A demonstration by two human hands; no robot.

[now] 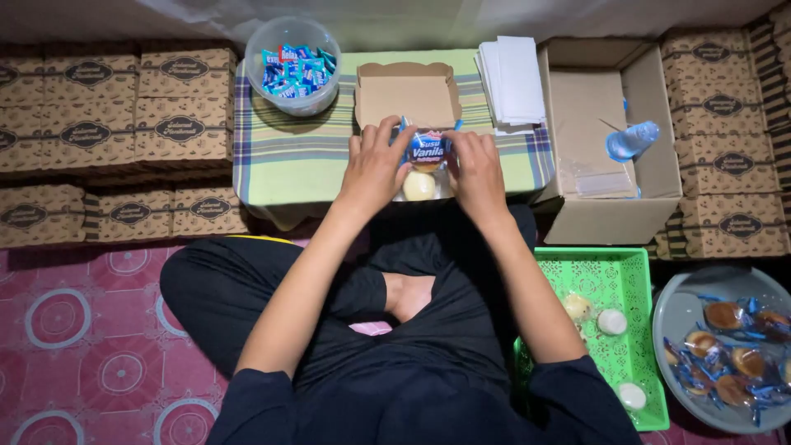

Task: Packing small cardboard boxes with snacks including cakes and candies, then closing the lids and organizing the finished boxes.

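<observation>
Blue-and-white, a small drink carton [428, 149] is being gripped between both hands above a small open snack box [408, 91] at the near middle of the low table [288, 156], which is being covered by a green plaid cloth. The left hand [375, 165] is being kept closed on the carton's left side, with the fingers curled over its top; the right hand [476, 169] is being kept closed on its right side. A pale round bun [418, 186] is being shown just beneath the carton, between the two wrists.

At the far left of the table, a clear round tub [292, 64] of blue-wrapped sweets is being shown; at the far right, a stack of white papers [512, 81]. Just right of the table, a large open cardboard carton [606, 140] is being shown, with a plastic water cup [633, 140] lying in it. Stacks of printed brown boxes [115, 124] are being shown on the left and on the far right.

Near the right knee, a green plastic tray [614, 284] is being shown with a few pale buns, and beside it a grey round tray [700, 317] of wrapped brown cakes. The person is being shown seated cross-legged on a pink patterned floor mat [82, 330].
</observation>
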